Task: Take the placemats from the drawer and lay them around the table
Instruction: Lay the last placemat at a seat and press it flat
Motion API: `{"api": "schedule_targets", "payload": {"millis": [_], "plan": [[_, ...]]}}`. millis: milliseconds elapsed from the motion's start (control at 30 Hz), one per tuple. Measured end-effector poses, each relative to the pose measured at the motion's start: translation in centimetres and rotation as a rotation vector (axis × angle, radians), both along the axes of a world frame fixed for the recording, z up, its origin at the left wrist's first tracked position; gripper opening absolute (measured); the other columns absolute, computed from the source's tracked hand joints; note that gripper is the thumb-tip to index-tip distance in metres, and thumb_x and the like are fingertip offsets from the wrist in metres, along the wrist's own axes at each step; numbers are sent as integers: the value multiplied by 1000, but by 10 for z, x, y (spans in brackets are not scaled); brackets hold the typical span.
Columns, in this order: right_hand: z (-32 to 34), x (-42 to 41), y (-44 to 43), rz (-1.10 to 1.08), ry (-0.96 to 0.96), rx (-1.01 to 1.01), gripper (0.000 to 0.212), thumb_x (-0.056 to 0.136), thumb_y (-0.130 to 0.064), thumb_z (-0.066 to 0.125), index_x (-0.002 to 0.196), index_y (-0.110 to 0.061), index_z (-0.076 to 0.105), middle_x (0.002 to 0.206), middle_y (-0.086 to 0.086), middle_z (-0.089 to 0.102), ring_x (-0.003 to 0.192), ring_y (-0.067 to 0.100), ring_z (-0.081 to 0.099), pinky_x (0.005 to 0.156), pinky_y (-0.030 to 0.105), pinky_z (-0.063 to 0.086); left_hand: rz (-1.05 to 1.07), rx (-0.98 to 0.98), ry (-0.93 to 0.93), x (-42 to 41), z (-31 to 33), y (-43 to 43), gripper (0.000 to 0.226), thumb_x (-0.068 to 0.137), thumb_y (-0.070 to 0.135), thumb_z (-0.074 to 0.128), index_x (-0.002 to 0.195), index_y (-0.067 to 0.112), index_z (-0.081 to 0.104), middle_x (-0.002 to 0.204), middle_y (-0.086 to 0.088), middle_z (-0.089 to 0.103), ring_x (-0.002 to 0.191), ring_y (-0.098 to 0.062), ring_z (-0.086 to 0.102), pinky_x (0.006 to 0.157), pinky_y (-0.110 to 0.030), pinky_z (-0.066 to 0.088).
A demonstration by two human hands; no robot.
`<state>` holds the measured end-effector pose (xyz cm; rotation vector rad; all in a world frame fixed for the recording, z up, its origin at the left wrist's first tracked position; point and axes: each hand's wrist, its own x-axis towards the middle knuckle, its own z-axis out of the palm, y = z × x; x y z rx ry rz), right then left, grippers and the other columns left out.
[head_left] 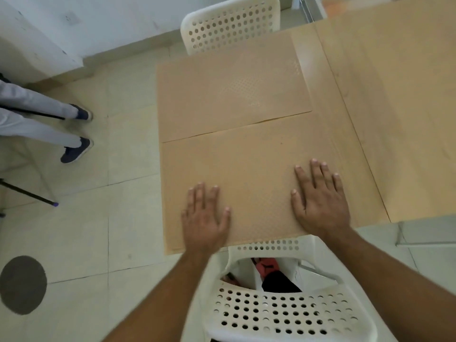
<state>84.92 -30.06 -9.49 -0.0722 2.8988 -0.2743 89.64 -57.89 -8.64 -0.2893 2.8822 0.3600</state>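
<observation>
Two tan textured placemats lie side by side on the light wooden table (394,95). The far placemat (232,90) sits in front of the far white chair. The near placemat (251,166) reaches the table's front edge. My left hand (204,218) rests flat on the near mat's front left part, fingers spread. On the same mat's right part, my right hand (320,201) also lies flat with its fingers apart. Neither hand grips anything. No drawer is in view.
A white perforated chair (283,312) stands right below my arms at the table's front edge, with red and black items under it. A second white chair (229,23) stands at the far side. Another person's legs (49,124) and a black stand are on the tiled floor at left.
</observation>
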Motion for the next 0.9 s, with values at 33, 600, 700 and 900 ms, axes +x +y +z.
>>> {"api": "schedule_targets", "payload": {"millis": [33,600,700,900], "plan": [[0,-1,0,0,-3,3,66,98,-53,22,160,-31,12,168,9,9,155,26,5,124,46,3,28,3,10,1,0,-13,66,96,63,28,155,42,9,166,7,-5,151,-15,-9,117,-58,16],[8,-68,-193,282,-27,-97,67,98,-56,20,159,-31,11,168,11,5,154,29,1,123,49,0,48,74,38,2,-7,-30,61,97,55,33,153,36,18,166,3,7,152,-17,0,117,-51,17],[-2,-72,-197,277,4,-61,68,96,-58,23,158,-31,20,168,10,11,154,30,7,123,49,2,135,126,133,-8,-3,-39,49,96,38,40,144,27,40,161,-4,26,149,-22,17,118,-50,25],[-4,-68,-196,269,108,-51,63,97,-54,28,155,-30,29,165,12,20,153,31,15,122,49,9,60,70,41,-109,-3,-68,63,95,47,38,153,23,27,164,-10,15,151,-29,8,117,-52,21]]}}
